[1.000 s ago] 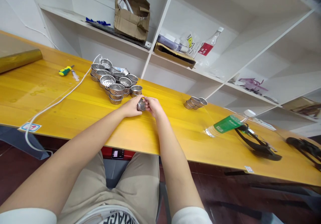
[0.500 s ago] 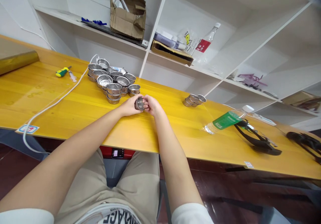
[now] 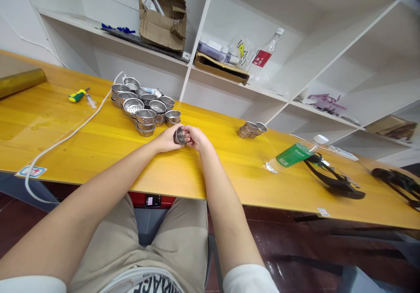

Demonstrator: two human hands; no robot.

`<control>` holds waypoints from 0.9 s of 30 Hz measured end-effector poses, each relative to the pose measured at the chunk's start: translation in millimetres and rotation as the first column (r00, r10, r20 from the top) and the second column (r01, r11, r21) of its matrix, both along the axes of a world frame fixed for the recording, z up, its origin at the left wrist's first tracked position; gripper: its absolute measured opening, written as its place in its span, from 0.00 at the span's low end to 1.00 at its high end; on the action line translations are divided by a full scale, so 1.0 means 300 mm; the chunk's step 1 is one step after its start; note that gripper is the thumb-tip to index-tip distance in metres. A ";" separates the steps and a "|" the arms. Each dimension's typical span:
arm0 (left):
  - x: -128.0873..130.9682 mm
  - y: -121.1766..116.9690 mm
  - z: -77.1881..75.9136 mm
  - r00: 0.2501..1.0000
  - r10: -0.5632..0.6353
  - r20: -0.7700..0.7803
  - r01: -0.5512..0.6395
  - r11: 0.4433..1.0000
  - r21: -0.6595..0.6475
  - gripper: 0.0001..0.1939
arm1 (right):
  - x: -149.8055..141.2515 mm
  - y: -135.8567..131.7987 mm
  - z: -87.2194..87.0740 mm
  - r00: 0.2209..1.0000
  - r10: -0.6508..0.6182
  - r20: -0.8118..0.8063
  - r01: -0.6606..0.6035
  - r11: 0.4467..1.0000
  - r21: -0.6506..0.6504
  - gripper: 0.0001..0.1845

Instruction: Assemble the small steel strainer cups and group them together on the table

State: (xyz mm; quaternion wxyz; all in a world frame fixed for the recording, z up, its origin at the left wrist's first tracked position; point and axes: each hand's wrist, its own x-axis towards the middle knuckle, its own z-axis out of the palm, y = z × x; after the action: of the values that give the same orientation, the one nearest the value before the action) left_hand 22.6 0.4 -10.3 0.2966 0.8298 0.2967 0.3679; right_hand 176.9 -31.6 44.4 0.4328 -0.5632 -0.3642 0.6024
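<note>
Two-handed, handles a metal cup (image 3: 178,136) over the yellow table (image 3: 179,172), near clustered cups (image 3: 145,117); clasps it with left hand (image 3: 165,140), rests bent fingers of right hand (image 3: 196,137) at its rim, cannot tell whether pinching.

1. From the left hand (image 3: 166,141), stacked perforated metal cups (image 3: 146,117) block 10 to 11 o'clock, the nearest stack just beside.
2. From the right hand (image 3: 197,138), bare wooden tabletop (image 3: 229,153) leaves a path toward 3 o'clock, up to a smaller cup cluster (image 3: 251,129).
3. Farther out, a green-labelled bottle (image 3: 293,154) obstructs 3 o'clock.
4. White shelving (image 3: 198,37) bounds 12 o'clock.
5. A white cable (image 3: 75,131) crosses 9 o'clock.
6. Between the forearms, open wood reaches 6 o'clock's edge.
</note>
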 end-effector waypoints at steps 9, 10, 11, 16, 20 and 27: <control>-0.003 -0.006 0.019 0.995 0.101 0.015 -0.101 0.994 -0.044 0.39 | 0.029 0.027 -0.042 0.924 -0.166 0.345 0.037 0.935 0.352 0.09; -0.002 -0.007 0.020 0.993 0.110 0.032 -0.108 0.993 -0.044 0.39 | 0.037 0.032 -0.049 0.873 -0.246 0.422 0.046 0.902 0.430 0.10; 0.000 -0.008 0.020 0.992 0.113 0.051 -0.111 0.993 -0.042 0.40 | 0.046 0.035 -0.053 0.826 -0.303 0.476 0.045 0.876 0.480 0.12; 0.014 -0.011 0.008 0.988 0.114 0.103 -0.107 0.992 -0.073 0.41 | 0.073 0.029 -0.054 0.881 -0.138 0.452 -0.021 0.944 0.328 0.13; 0.015 -0.009 -0.002 0.990 0.113 0.090 -0.101 0.987 -0.126 0.46 | 0.089 0.013 -0.040 0.949 -0.146 0.278 0.059 0.953 0.297 0.16; 0.002 0.003 -0.016 0.964 0.205 -0.166 -0.215 0.976 -0.042 0.22 | 0.127 0.075 0.003 0.927 -0.368 0.064 0.332 0.890 0.312 0.16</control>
State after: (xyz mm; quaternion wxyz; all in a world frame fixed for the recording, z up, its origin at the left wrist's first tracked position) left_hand 23.4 1.4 -15.1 0.2554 0.8115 0.4169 0.3202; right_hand 215.0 -9.0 45.4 0.5909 -0.5839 -0.3682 0.4176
